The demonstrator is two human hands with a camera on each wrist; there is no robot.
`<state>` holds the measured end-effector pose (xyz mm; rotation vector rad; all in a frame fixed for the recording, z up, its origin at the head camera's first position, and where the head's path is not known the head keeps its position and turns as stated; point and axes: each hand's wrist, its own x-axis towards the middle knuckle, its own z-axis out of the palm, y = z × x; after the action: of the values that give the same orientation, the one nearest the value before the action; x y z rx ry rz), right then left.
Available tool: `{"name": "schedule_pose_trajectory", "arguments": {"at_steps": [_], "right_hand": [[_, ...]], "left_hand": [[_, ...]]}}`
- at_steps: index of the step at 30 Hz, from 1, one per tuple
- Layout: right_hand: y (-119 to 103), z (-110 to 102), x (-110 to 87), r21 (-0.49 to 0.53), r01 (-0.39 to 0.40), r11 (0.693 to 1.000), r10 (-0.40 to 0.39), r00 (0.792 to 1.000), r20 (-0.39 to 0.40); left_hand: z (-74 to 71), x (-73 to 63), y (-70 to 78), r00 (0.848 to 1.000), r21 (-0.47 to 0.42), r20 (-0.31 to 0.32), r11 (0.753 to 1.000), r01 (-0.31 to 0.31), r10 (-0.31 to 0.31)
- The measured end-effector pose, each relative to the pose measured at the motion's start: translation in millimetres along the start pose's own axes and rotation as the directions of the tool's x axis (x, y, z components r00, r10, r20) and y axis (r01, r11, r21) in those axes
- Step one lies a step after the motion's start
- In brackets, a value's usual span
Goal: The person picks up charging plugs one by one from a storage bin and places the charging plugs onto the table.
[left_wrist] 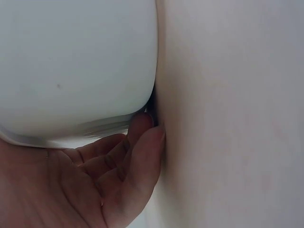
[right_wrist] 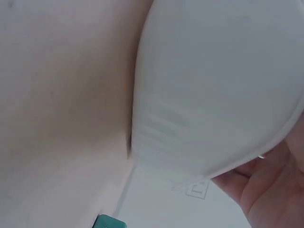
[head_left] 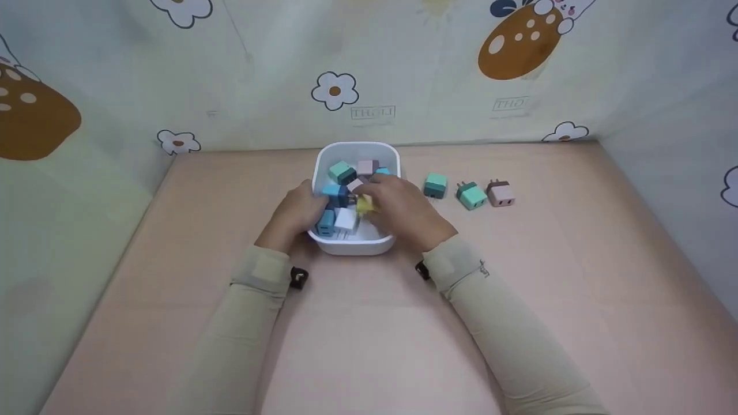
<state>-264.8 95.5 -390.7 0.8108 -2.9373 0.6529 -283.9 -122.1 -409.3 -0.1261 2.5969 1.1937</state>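
A white plastic box (head_left: 354,248) holds several small two-tone charger plugs, among them a white plug (head_left: 346,219), a blue plug (head_left: 326,222), a dark blue plug (head_left: 334,195) and a green plug (head_left: 342,172). My left hand (head_left: 297,210) grips the box's left side; in the left wrist view its fingers (left_wrist: 142,156) curl low against the outer wall. Reaching over the right rim, my right hand (head_left: 403,207) pinches a yellow plug (head_left: 364,204) inside the box. A pink plug (head_left: 355,184) lies by its fingertips. The right wrist view hides those fingertips behind the wall.
To the right of the box, a green plug (head_left: 435,185), a mint plug (head_left: 471,196) and a pink plug (head_left: 500,193) lie on the pinkish tabletop (head_left: 357,346). A patterned cloth (head_left: 259,86) stands along the back and both sides.
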Motion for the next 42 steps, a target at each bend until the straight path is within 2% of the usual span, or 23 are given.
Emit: {"name": "schedule_pose_trajectory", "arguments": {"at_steps": [8,19,30,38,42], "right_hand": [[4,-26,-2.8,0.086,-0.077,0.993,0.084,0.994,-0.071],[29,-53,-9.3,0.133,-0.135,0.982,0.154,0.977,-0.146],[63,-77,-19.3,0.203,-0.258,0.945,0.293,0.942,-0.165],[76,-82,-22.6,0.249,-0.267,0.931,0.309,0.940,-0.148],[81,-86,-26.1,0.253,-0.286,0.924,0.329,0.932,-0.149]], "left_hand": [[1.0,1.2,-1.3,0.999,-0.009,-0.017,0.999,-0.043,0.043],[0.5,0.5,-1.7,1.000,-0.012,-0.011,1.000,0.004,-0.004],[0.9,0.3,-1.3,1.000,-0.010,-0.002,1.000,0.017,-0.017],[0.9,1.8,-3.6,1.000,-0.004,-0.017,1.000,-0.016,0.016],[0.8,2.2,-3.4,1.000,-0.004,-0.013,1.000,-0.006,0.006]]}}
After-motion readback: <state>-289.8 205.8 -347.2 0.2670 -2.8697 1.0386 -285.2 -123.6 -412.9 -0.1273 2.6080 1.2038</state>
